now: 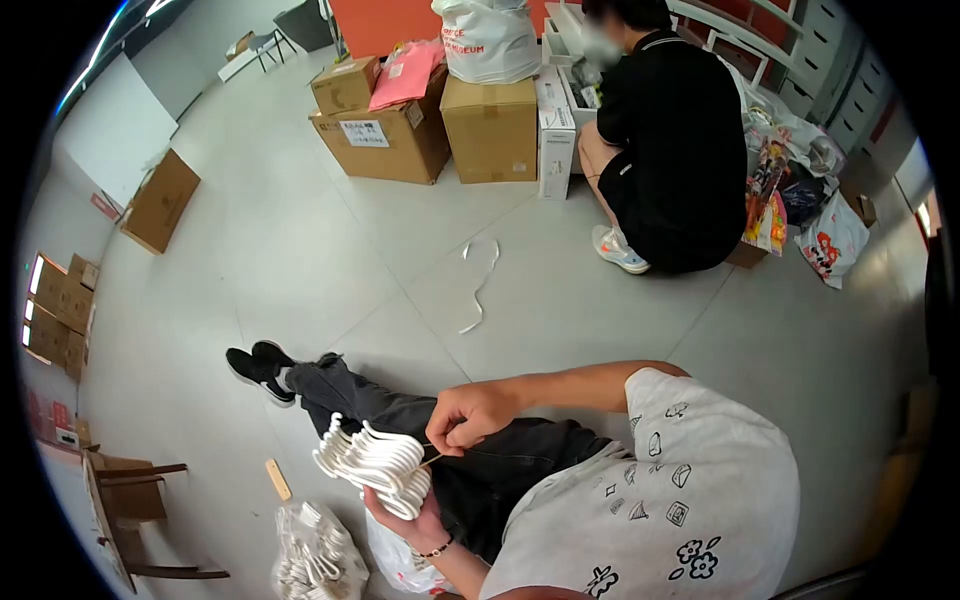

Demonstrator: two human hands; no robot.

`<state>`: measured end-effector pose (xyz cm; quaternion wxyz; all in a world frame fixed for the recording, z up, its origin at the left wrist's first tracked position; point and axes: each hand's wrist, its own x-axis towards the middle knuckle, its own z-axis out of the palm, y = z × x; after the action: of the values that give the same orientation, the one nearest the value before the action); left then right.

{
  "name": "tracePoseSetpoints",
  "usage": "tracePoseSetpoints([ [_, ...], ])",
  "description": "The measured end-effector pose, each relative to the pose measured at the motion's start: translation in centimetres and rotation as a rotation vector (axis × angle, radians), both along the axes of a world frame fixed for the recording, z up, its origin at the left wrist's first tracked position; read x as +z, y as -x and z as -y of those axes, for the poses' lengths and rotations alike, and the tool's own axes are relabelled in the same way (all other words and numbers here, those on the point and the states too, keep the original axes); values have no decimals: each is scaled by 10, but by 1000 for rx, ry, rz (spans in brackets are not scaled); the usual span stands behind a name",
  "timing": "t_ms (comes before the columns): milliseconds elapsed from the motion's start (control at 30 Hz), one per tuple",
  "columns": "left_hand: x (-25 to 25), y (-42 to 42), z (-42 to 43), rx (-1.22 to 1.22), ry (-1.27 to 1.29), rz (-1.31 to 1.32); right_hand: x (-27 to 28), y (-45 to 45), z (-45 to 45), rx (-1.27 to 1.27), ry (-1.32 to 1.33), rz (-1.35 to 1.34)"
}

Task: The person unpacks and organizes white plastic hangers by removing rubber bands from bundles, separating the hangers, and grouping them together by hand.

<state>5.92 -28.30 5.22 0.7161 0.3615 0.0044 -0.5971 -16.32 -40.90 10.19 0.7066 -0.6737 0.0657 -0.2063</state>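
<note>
A bundle of white plastic clothes hangers is held over my lap, hooks pointing up and to the left. My left hand, with a dark bracelet at the wrist, grips the bundle from below. My right hand is closed beside it, pinching a thin tan strand that runs to the hangers. Whether the strand loops round the bundle is hidden. On the floor nearby, a clear plastic bag contains more white hangers. Another white bag lies partly behind my left forearm.
A person in black squats by white drawers. Cardboard boxes stand at the back, with filled bags at right. A white strip and a small tan piece lie on the floor. Furniture legs jut in at lower left.
</note>
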Motion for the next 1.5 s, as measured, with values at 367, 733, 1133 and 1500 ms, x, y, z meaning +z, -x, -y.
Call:
tracePoseSetpoints([
  [367,-82,-15,-26,15,95,172,13,-70,0,613,-283,-114],
  [733,-33,-7,19,254,197,-34,-60,-98,-6,-626,-863,533],
  [1133,-52,-19,9,326,-81,447,-103,-105,-3,-596,-541,370],
  [1500,-51,-51,-6,38,-30,964,-78,-107,-2,-570,130,-88],
])
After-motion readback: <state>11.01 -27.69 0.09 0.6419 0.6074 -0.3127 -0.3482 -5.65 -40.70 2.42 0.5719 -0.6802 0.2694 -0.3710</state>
